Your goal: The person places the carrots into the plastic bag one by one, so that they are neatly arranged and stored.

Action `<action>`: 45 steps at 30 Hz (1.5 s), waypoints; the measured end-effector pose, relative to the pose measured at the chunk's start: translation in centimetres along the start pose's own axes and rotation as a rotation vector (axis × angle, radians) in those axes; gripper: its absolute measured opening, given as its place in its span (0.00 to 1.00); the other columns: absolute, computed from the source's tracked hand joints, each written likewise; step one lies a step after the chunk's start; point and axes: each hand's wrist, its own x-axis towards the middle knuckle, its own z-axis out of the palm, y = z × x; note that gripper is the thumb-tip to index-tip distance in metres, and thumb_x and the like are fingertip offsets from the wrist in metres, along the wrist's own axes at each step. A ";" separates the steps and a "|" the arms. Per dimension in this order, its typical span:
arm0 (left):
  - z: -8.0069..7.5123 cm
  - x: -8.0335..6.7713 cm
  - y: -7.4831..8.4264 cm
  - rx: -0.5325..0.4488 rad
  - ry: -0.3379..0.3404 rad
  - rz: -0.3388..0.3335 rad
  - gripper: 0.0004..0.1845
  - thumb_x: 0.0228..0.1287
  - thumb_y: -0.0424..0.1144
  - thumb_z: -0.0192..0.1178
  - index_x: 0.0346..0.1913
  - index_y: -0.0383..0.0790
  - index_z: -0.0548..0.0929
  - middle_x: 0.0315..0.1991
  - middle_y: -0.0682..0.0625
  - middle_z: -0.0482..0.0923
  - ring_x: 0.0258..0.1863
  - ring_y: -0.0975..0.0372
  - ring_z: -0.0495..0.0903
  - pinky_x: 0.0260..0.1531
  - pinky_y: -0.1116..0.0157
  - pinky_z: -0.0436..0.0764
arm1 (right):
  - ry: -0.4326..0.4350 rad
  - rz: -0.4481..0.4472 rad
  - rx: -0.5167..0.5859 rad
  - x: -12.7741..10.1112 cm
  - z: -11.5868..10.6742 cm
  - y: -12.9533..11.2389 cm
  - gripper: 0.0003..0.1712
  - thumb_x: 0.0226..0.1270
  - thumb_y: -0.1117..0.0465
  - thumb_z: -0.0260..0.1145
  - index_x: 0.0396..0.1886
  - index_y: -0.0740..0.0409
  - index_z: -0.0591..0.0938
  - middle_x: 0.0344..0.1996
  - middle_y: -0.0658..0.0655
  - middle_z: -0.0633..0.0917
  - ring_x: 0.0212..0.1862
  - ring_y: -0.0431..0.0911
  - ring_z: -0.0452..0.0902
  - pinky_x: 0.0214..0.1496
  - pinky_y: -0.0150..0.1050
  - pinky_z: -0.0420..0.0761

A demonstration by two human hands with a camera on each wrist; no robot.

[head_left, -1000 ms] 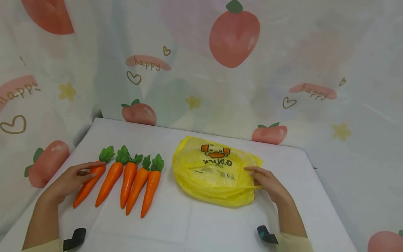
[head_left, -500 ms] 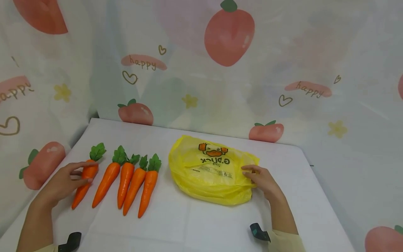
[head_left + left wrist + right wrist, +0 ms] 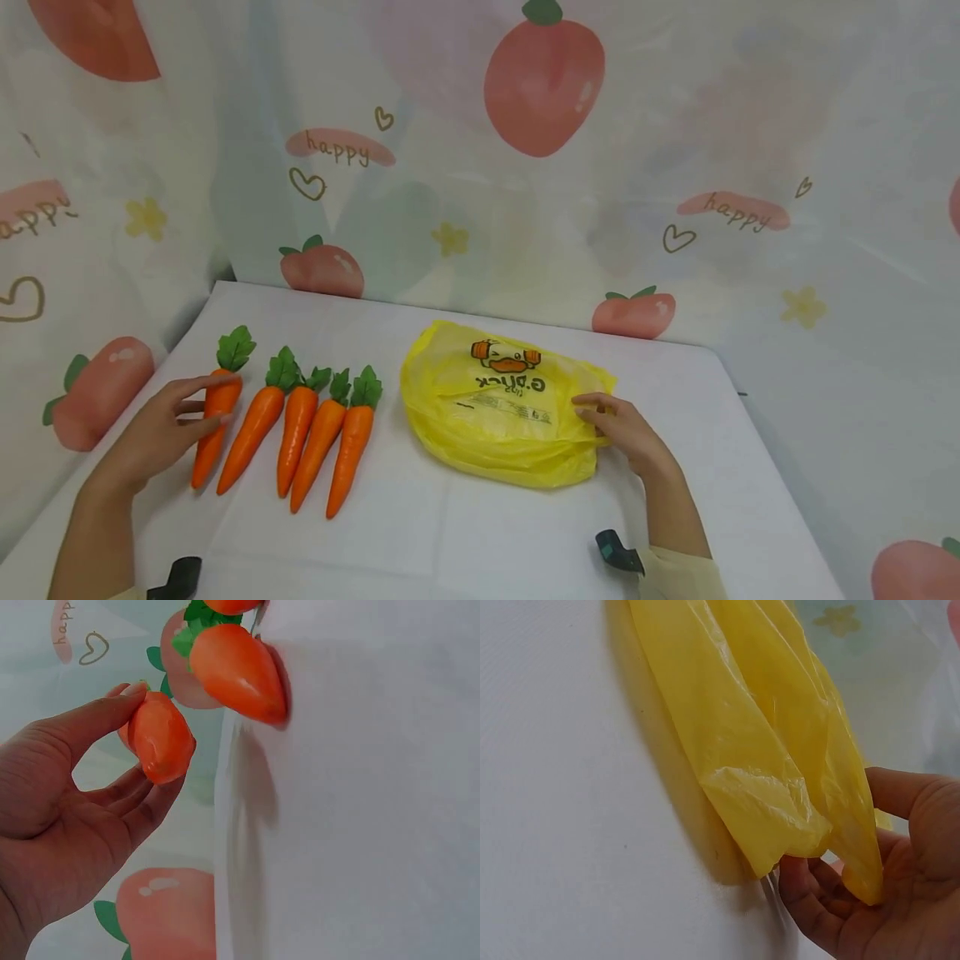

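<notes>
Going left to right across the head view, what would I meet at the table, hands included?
Left hand, held carrot, second carrot, third carrot, fourth carrot, fifth carrot, yellow bag, right hand.

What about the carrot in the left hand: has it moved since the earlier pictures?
Yes. In the head view, the held carrot has shifted up the picture, its tip rightward, judged against the unheld carrot beside it.
</notes>
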 end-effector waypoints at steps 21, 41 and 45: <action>0.9 -0.5 4.1 -0.038 0.021 0.102 0.32 0.75 0.50 0.63 0.78 0.51 0.69 0.70 0.32 0.61 0.62 0.33 0.69 0.51 0.36 0.79 | -0.036 0.038 -0.042 0.2 -0.3 -1.8 0.24 0.78 0.53 0.62 0.67 0.58 0.79 0.67 0.68 0.71 0.57 0.62 0.70 0.59 0.58 0.73; 4.9 -0.4 9.7 -0.071 0.009 0.280 0.29 0.72 0.45 0.67 0.74 0.57 0.74 0.69 0.42 0.67 0.58 0.43 0.76 0.54 0.48 0.81 | -0.052 0.029 -0.010 -0.2 -0.6 -1.7 0.25 0.79 0.49 0.59 0.67 0.58 0.79 0.66 0.66 0.72 0.58 0.62 0.72 0.63 0.67 0.68; 5.4 -0.1 10.6 -0.093 0.010 0.311 0.29 0.72 0.44 0.67 0.73 0.58 0.74 0.70 0.44 0.66 0.59 0.44 0.76 0.58 0.41 0.75 | -0.048 0.023 -0.007 -0.2 -0.6 -1.7 0.25 0.80 0.50 0.59 0.67 0.58 0.80 0.65 0.65 0.73 0.57 0.61 0.73 0.62 0.63 0.70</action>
